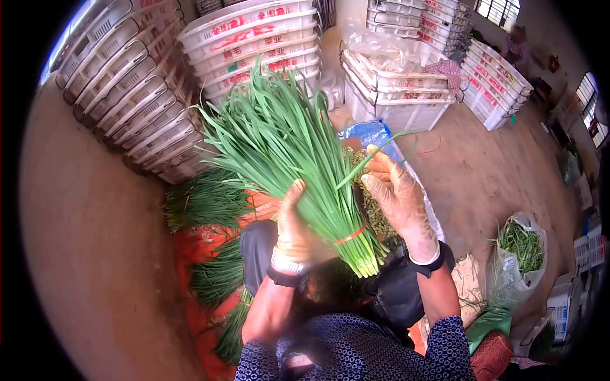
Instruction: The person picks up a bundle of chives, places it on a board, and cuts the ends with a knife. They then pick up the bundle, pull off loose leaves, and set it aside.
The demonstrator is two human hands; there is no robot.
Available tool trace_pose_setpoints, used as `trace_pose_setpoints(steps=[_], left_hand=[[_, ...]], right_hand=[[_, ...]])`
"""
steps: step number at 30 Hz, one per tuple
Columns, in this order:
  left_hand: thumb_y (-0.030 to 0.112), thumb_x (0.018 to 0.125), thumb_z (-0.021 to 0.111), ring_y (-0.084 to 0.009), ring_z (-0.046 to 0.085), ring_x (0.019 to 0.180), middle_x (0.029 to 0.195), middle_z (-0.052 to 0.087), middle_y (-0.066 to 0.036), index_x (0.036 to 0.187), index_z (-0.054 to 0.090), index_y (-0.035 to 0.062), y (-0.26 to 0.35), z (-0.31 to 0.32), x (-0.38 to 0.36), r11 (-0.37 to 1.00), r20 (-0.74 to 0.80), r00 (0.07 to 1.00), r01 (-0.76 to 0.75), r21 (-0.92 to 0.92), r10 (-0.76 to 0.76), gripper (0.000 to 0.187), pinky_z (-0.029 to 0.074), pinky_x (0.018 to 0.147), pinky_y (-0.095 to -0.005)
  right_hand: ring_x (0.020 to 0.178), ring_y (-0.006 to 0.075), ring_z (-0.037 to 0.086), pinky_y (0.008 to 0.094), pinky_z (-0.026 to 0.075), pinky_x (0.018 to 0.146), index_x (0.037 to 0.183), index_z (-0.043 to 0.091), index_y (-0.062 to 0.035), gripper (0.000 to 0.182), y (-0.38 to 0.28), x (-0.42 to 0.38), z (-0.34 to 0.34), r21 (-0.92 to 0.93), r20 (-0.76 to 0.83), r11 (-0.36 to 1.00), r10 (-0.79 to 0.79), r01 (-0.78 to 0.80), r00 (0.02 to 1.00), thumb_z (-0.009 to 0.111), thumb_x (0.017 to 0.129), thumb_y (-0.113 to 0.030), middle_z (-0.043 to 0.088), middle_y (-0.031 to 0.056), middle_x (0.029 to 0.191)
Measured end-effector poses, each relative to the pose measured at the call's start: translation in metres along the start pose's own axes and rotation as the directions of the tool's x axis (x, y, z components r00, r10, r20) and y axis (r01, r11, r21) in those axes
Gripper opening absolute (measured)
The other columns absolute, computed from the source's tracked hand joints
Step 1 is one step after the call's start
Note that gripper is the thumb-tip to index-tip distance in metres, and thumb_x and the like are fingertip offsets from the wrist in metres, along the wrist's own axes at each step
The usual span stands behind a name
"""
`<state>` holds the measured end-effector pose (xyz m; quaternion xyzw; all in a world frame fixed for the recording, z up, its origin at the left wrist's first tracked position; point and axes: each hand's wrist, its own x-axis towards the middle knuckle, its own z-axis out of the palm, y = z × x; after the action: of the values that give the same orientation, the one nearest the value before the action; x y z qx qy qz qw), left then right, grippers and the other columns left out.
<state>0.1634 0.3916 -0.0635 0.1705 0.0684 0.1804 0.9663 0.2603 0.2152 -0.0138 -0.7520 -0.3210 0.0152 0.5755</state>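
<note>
A large bunch of garlic chives (279,140) lies tilted across the middle of the head view, with leaf tips toward the crates and pale stem ends toward my lap. An orange-red band (351,235) circles it near the stem ends. My gloved left hand (293,228) is closed around the left side of the bunch, thumb on top and fingers hidden beneath. Right of the bunch, my gloved right hand (400,197) pinches a single chive leaf (362,166) that sticks out from the side.
More chive bunches (206,203) lie on an orange-red sheet (190,279) at my left. Stacked white crates (254,38) stand ahead, with another tall stack (133,82) at left. A plastic bag of greens (521,247) sits at right. Another person (518,47) is far back right.
</note>
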Motion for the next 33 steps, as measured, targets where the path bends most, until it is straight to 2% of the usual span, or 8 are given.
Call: trace_pose_setpoints(steps=[3,8,12,15,18,23,31,33], left_hand=[[0.024,0.094,0.080,-0.0318,0.076,0.106,0.124,0.075,-0.014,0.135,0.064,0.0003,-0.008,-0.006,0.004,0.993,-0.014,0.998,-0.056,0.105,0.058,0.050,0.064,0.097,-0.0467],[0.024,0.093,0.081,-0.0301,0.075,0.107,0.123,0.075,-0.013,0.135,0.065,0.0001,-0.015,0.019,-0.010,0.988,-0.035,0.998,-0.052,0.149,0.058,0.051,0.063,0.099,-0.0446],[0.024,0.093,0.082,-0.0297,0.074,0.109,0.124,0.075,-0.012,0.135,0.064,0.0001,-0.016,0.016,-0.014,0.996,-0.022,1.000,0.005,0.093,-0.003,0.052,0.061,0.102,-0.0443],[0.024,0.093,0.081,-0.0291,0.074,0.110,0.124,0.075,-0.012,0.135,0.065,0.0001,-0.022,-0.004,-0.006,0.975,-0.051,0.990,-0.116,0.192,0.128,0.051,0.061,0.102,-0.0432],[0.024,0.093,0.081,-0.0290,0.074,0.109,0.123,0.075,-0.012,0.134,0.066,0.0000,-0.021,-0.005,-0.007,0.984,-0.051,0.994,-0.090,0.156,0.099,0.049,0.061,0.101,-0.0428],[0.023,0.094,0.079,-0.0294,0.073,0.110,0.123,0.075,-0.012,0.133,0.066,-0.0003,-0.022,-0.008,-0.009,0.984,-0.062,0.993,-0.092,0.151,0.102,0.048,0.060,0.103,-0.0436],[0.022,0.093,0.078,-0.0314,0.072,0.113,0.125,0.074,-0.014,0.131,0.066,-0.0029,-0.022,-0.006,-0.022,0.999,0.018,0.999,-0.027,-0.026,0.028,0.047,0.058,0.106,-0.0446],[0.022,0.093,0.078,-0.0316,0.072,0.113,0.124,0.074,-0.014,0.132,0.065,-0.0027,-0.023,-0.003,-0.024,0.998,-0.012,0.999,-0.053,-0.027,0.053,0.048,0.058,0.106,-0.0449]], right_hand=[[0.106,0.0273,0.074,0.0381,0.057,0.096,0.146,0.063,-0.0087,0.056,-0.008,-0.015,-0.009,-0.248,-0.065,0.955,-0.182,0.161,0.981,0.081,0.096,-0.028,0.076,0.0117,0.124],[0.147,0.0358,0.047,0.0454,0.039,0.121,0.168,0.032,-0.0085,0.103,-0.016,-0.024,0.007,-0.504,0.227,0.787,-0.277,0.356,0.934,0.089,0.085,-0.028,0.045,0.0185,0.164],[0.155,0.0403,0.038,0.0456,0.031,0.129,0.168,0.030,-0.0048,0.093,0.023,-0.025,0.018,-0.258,0.140,0.942,-0.181,0.212,0.973,0.080,0.090,-0.012,0.043,0.0220,0.165],[0.155,0.0402,0.039,0.0454,0.034,0.128,0.168,0.030,-0.0036,0.091,0.020,-0.028,0.020,-0.363,0.135,0.901,-0.201,0.237,0.970,0.077,0.091,-0.009,0.042,0.0217,0.166],[0.151,0.0422,0.044,0.0475,0.037,0.124,0.167,0.039,-0.0153,0.087,0.013,-0.031,0.020,-0.357,0.096,0.895,-0.249,0.267,0.964,0.076,0.089,-0.008,0.044,0.0211,0.165],[0.138,0.0398,0.056,0.0498,0.046,0.111,0.157,0.056,-0.0228,0.074,0.013,-0.029,0.019,-0.589,0.218,0.671,-0.405,0.451,0.888,0.076,0.087,-0.009,0.051,0.0175,0.159],[0.138,0.0395,0.056,0.0502,0.044,0.115,0.144,0.062,-0.0138,0.062,0.017,-0.028,0.027,-0.389,-0.066,0.890,-0.286,0.239,0.956,0.081,0.086,-0.010,0.054,0.0180,0.156],[0.134,0.0383,0.058,0.0503,0.046,0.112,0.146,0.062,-0.0196,0.063,0.013,-0.027,0.025,-0.458,-0.037,0.838,-0.350,0.295,0.936,0.081,0.086,-0.011,0.057,0.0159,0.153]])
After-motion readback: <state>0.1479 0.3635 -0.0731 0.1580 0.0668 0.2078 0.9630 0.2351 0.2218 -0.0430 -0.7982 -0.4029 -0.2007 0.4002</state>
